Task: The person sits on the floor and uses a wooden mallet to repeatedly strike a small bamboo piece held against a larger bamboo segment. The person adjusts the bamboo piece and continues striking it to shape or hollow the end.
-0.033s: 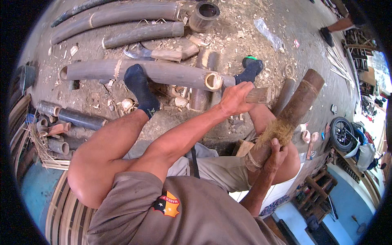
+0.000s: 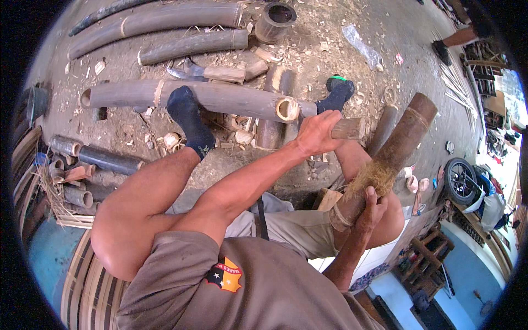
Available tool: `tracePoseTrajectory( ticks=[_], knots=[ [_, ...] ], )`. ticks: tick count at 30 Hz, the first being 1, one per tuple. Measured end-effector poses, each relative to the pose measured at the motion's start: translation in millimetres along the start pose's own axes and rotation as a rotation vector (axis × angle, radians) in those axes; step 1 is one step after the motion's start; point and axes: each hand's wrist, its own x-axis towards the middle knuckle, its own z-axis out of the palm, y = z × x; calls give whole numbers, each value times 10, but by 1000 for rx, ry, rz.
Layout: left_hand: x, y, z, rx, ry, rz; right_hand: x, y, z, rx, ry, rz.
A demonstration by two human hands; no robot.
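Observation:
My left hand (image 2: 319, 133) is closed round a short block-like piece of wood (image 2: 349, 128), whose squared end sticks out to the right; the rest of it is hidden by the fist. My right hand (image 2: 372, 210) grips a brown bamboo tube (image 2: 413, 122) that slants up to the right across my right thigh. A tan, hairy wad of fibre (image 2: 375, 177) lies on the tube just above my right thumb, which touches it. A gap separates the left hand from the tube.
My feet in dark socks are by a long bamboo pole (image 2: 231, 101) lying on a shorter bamboo piece (image 2: 270, 133). More bamboo lengths (image 2: 181, 19), a bladed tool (image 2: 190, 69) and wood chips cover the floor. A wheel (image 2: 462, 180) lies at right; another person's leg (image 2: 457, 37) shows upper right.
My hands, the wood piece and the bamboo tube look unmoved. Only the other person's leg at the upper right has shifted slightly.

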Motion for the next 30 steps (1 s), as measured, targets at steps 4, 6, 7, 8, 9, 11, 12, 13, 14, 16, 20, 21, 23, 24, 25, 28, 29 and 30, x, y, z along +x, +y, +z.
tracePoseTrajectory(
  ticks=[4,6,7,8,9,11,12,13,14,16,20,21,23,24,25,28,29,30],
  knots=[
    [77,-61,6,12,25,35,41,-43,63,-19,2,-7],
    [89,-69,12,-14,54,40,50,-26,20,-38,-8,-24],
    [96,-72,14,-26,69,41,51,-52,-4,-55,-23,-27],
    [106,-61,9,-52,79,0,41,-115,-30,-73,-38,-30],
    [127,-51,-10,-72,92,-43,47,-174,-45,-87,-59,-32],
    [178,-30,-48,-117,138,-108,20,-474,-74,-440,56,-158],
    [222,-24,-68,-142,171,-131,86,-461,-97,-302,77,-257],
    [260,-16,-90,-166,206,-154,160,-449,-118,-164,82,-361],
    [284,-3,-95,-209,219,-187,228,-428,-146,-35,78,-464],
    [337,2,-101,-292,249,-251,349,-607,-30,-33,-56,-591],
    [331,-4,-1,-292,271,-245,742,-75,-171,-899,-314,-734],
    [284,-89,-1,-240,321,-228,591,-662,263,-747,-413,-516],
    [421,-144,-45,-172,359,-224,636,-1041,505,-513,-444,-333],
    [442,-124,-39,-157,340,-268,745,-1047,366,-437,-392,-342],
    [452,-110,-44,-141,321,-311,831,-1048,256,-360,-340,-350],
    [442,-70,-11,-142,312,-298,1016,-972,183,-111,-112,-386],
    [454,-59,-8,-143,299,-298,995,-861,281,-279,-231,-365],
    [422,-93,14,-113,276,-301,884,-736,430,-451,-352,-341]
  ],
)
